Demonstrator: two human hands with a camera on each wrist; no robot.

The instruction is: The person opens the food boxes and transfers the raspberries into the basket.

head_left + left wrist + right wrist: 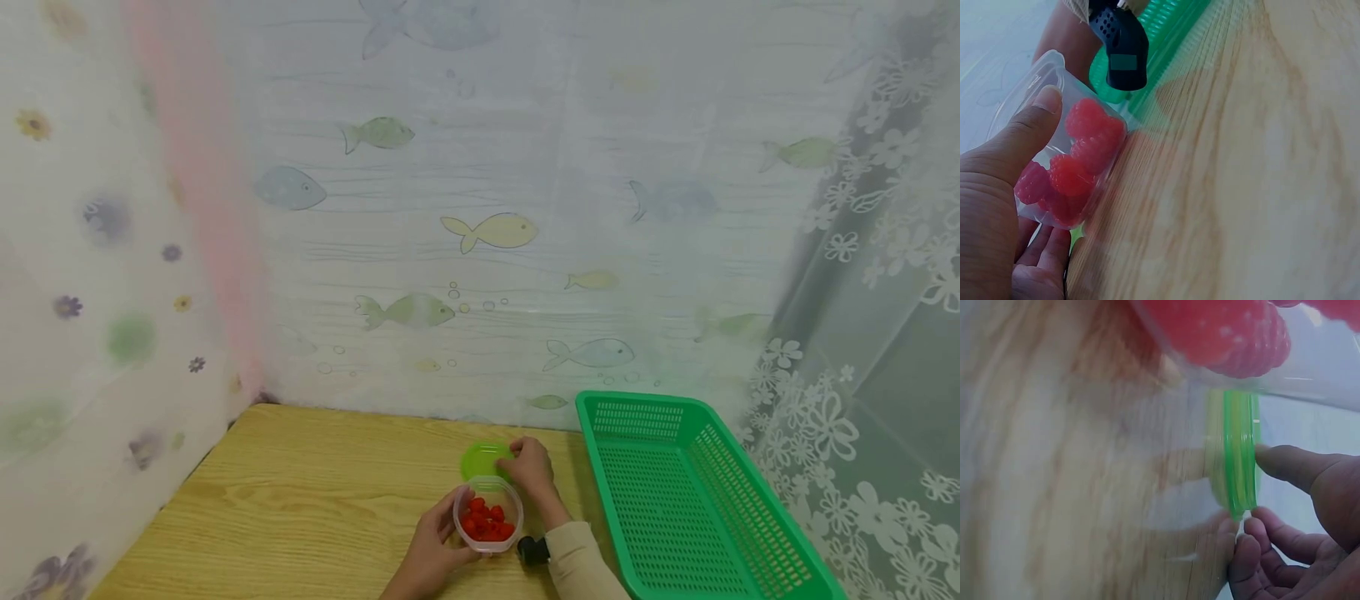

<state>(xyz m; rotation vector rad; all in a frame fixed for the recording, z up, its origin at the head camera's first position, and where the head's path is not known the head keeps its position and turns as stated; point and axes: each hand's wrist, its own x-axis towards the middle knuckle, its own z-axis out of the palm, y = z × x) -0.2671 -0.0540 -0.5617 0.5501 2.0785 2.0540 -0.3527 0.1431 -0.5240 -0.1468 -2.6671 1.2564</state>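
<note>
A clear plastic container (486, 485) with several raspberries (487, 525) in it stands on the table. My left hand (435, 537) grips its side, thumb on the near wall and fingers around the far wall. Just beyond the container lies a light green lid (482, 461). At the lid's right edge, my right hand (532, 469) pinches the rim. The right wrist view has the thumb on the lid's upper face (1244, 450) and the fingertips at its edge. In the left wrist view the raspberries (1072, 178) press against the container's see-through wall.
A large green perforated basket (678, 500) stands to the right of my right arm. A black wrist device (533, 550) sits by the right sleeve. The wood-grain table (322, 483) meets a fish-patterned curtain (480, 325) at its back edge.
</note>
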